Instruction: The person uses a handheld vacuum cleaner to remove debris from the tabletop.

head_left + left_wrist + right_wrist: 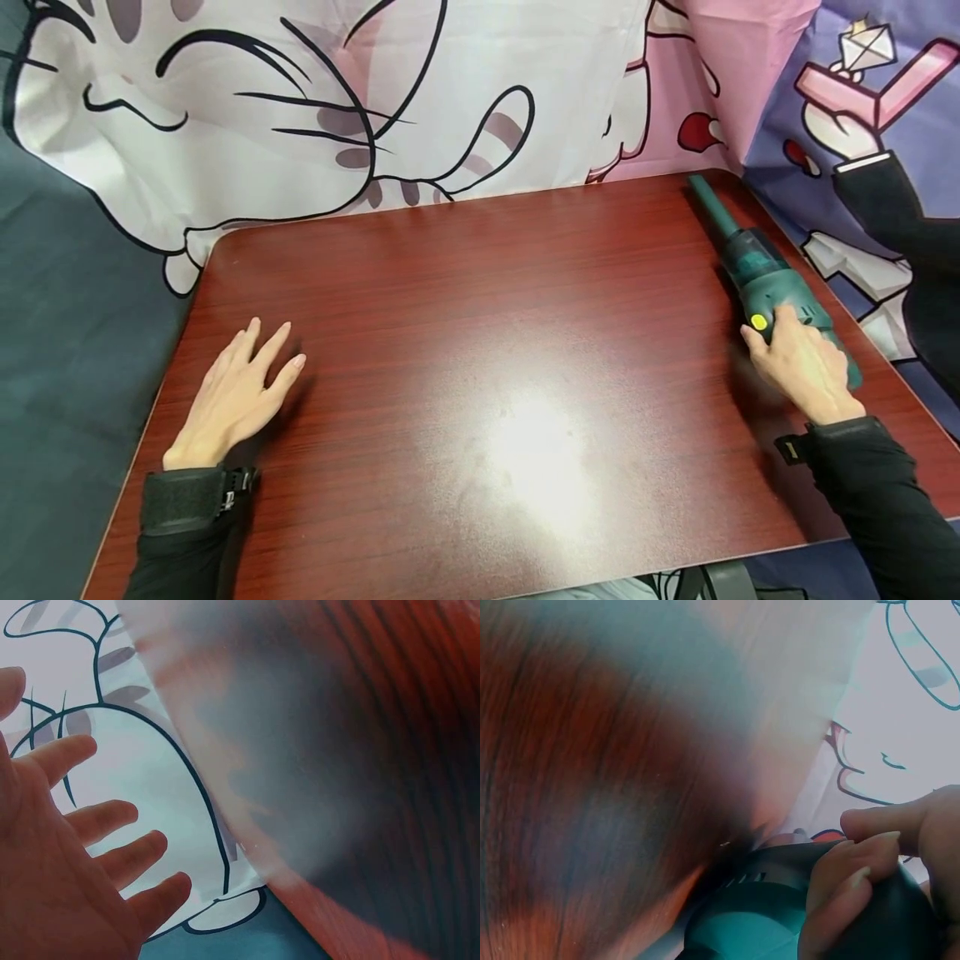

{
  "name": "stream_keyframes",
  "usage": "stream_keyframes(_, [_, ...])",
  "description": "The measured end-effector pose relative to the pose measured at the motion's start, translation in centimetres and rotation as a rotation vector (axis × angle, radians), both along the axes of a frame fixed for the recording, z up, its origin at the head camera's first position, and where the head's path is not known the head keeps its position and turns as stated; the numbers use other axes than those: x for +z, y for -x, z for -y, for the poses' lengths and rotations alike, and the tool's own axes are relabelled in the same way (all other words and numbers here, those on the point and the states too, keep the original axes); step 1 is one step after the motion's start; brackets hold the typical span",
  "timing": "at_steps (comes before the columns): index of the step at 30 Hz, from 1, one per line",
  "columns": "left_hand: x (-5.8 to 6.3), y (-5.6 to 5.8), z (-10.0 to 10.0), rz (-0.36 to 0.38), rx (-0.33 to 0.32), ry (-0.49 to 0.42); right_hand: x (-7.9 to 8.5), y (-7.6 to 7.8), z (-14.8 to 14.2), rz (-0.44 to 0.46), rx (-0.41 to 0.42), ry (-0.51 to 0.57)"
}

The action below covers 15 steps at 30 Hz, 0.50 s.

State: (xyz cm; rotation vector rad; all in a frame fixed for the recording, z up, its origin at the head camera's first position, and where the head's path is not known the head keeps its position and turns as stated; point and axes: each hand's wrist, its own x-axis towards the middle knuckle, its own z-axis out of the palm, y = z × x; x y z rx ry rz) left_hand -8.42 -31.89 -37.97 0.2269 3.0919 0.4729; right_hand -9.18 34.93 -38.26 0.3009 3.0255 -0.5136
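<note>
A green handheld vacuum cleaner (pixel 780 287) with a long narrow nozzle, a see-through dark chamber and a yellow round button lies along the right edge of the brown table. My right hand (pixel 810 367) grips its handle, thumb beside the yellow button. In the right wrist view, curled fingers (pixel 847 896) wrap the dark handle above the green body (pixel 742 930); part of the grip is hidden. Over the table's left side is my left hand (pixel 236 400), fingers spread and holding nothing. The left wrist view shows the palm (pixel 52 855) with its fingers extended.
The wood-grain table (pixel 420 333) has a bright glare spot near its front middle. A printed cat-pattern cloth (pixel 480 75) hangs along the back, and a blue-purple cartoon cloth (pixel 825 192) on the right. Dark grey-green fabric (pixel 67 400) lies beyond the left edge.
</note>
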Motion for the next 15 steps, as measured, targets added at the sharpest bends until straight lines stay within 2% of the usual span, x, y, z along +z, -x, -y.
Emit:
stream_keyframes(5, [-0.1,-0.1,-0.1,-0.004,-0.007,-0.003,-0.5,0.1,0.0,0.009,-0.001,0.0])
stream_keyframes(9, [-0.1,-0.2,-0.1,-0.013,-0.008,-0.001,-0.9,0.1,0.0,0.015,0.031,0.013])
stream_keyframes(15, [-0.2,-0.3,-0.2,-0.021,-0.014,-0.001,-1.2,0.3,0.6,-0.014,0.056,0.049])
